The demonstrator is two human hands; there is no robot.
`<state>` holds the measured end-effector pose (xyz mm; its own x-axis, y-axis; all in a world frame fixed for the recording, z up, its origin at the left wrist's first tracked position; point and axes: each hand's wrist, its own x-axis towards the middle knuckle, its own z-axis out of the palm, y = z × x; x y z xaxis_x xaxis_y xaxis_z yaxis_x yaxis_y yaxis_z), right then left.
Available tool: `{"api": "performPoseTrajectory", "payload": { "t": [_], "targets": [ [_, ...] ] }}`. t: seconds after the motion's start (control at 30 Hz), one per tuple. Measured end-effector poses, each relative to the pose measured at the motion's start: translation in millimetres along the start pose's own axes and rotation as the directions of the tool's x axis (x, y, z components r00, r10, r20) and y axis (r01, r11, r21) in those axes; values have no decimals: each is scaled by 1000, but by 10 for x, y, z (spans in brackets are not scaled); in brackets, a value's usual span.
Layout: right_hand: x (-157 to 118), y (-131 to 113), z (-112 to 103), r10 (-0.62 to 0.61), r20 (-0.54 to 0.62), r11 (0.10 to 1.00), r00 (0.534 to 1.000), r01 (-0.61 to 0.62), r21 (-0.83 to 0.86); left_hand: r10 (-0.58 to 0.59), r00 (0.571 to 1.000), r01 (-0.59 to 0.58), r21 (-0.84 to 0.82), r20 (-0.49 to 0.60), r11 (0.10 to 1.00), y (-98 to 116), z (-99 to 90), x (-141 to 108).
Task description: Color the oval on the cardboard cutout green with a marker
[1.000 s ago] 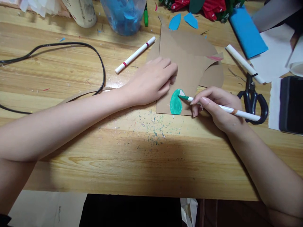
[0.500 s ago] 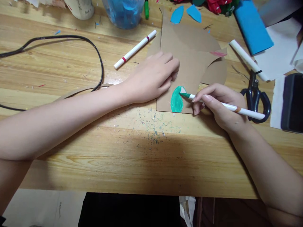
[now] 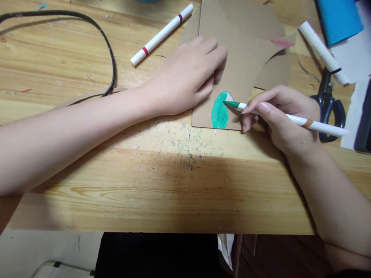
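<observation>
My right hand [image 3: 286, 116] grips a marker [image 3: 295, 119] with a green brush-like tip and a white barrel with a brown band. Its tip touches a green-coloured oval [image 3: 220, 114] near the lower edge of a brown cardboard sheet [image 3: 240, 42]. A small pale patch shows at the oval's upper right. On the sheet's left part lies my left hand [image 3: 199, 73], fingers curled under; whether anything is inside them is hidden. Beyond that hand, a white marker with red bands [image 3: 162, 34] lies on the wooden table [image 3: 130, 185].
Dark-handled scissors [image 3: 329, 100] lie right of my right hand, near a white rod-like piece [image 3: 321, 50], blue paper [image 3: 339, 19] and white paper. A dark device [image 3: 363, 119] is at the right edge. A black cable [image 3: 111, 54] loops at left. Green crumbs dot the table.
The view has shifted closer and lower, so the container, blue petal shapes and red items at the top have mostly left the picture. Both hands keep their places; the marker tip stays on the oval.
</observation>
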<state>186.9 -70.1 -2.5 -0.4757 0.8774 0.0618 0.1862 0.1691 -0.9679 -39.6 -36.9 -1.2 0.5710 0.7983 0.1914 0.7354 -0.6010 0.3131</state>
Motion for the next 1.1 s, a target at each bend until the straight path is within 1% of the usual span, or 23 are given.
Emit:
{"api": "performPoseTrajectory", "payload": {
  "t": [0.33, 0.47, 0.6, 0.7, 0.9, 1.0, 1.1],
  "targets": [
    [15, 5, 12, -4, -17, 1000, 1000, 4, 3, 13, 1000, -13, 16, 19, 1000, 22, -7, -7],
    [15, 5, 12, -5, -16, 1000, 1000, 5, 18, 7, 1000, -7, 20, 14, 1000, 8, -2, -3],
    [15, -10, 27, -9, -44, 1000, 999, 10, 28, 5, 1000, -6, 31, 28, 1000, 4, -11, 1],
    [11, -10, 24, -1, -34, 1000, 999, 1, 21, -5, 999, 4, 37, 42, 999, 7, -17, -5],
    [5, 11, 3, -16, -30, 999, 999, 17, 38, 30, 999, -30, 16, 26, 999, 5, -15, -12],
    [4, 28, 10, -14, -36, 1000, 999, 14, 20, 2, 999, -4, 37, 48, 999, 19, -21, -2],
    [7, 55, 18, -48, -51, 999, 998, 49, 15, -21, 996, 17, 52, 82, 998, 36, -36, 6]
  ]
}}
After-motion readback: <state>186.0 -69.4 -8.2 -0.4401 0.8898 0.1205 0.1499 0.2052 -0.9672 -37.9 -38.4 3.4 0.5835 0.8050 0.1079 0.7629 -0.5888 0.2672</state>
